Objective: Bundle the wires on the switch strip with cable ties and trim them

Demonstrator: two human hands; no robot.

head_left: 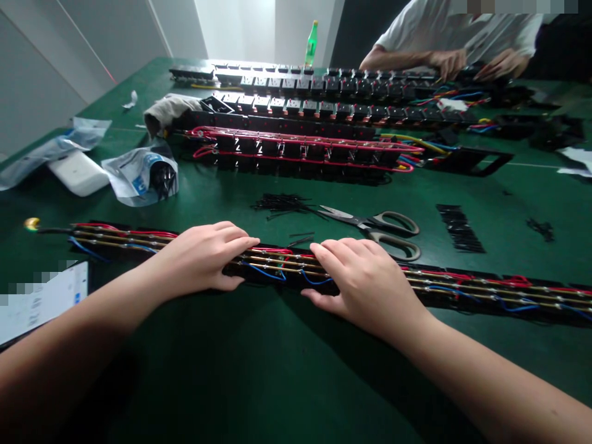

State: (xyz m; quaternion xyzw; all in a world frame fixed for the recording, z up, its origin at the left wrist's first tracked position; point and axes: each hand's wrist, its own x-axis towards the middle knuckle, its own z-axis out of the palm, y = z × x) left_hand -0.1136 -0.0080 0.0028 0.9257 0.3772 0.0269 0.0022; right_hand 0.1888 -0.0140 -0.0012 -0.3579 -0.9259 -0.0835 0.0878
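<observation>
A long black power strip (277,262) lies across the table, its wiring side up, with brass bars, red wires and blue wires along it. My left hand (203,256) grips it left of the middle, fingers over the far edge and thumb at the near edge. A short way to the right, my right hand (365,280) holds the same strip in a similar way. Bare wiring shows between the two hands. Just beyond the strip lie scissors (365,222) with dark handles and a pile of black cable ties (282,203).
More power strips (296,148) lie farther back, beside a grey cloth glove (169,114). Plastic bags (143,172) and a white box (78,172) sit at left, a phone (50,302) nearer. Across the table a co-worker's hands (472,65) work. A green bottle (311,44) stands behind.
</observation>
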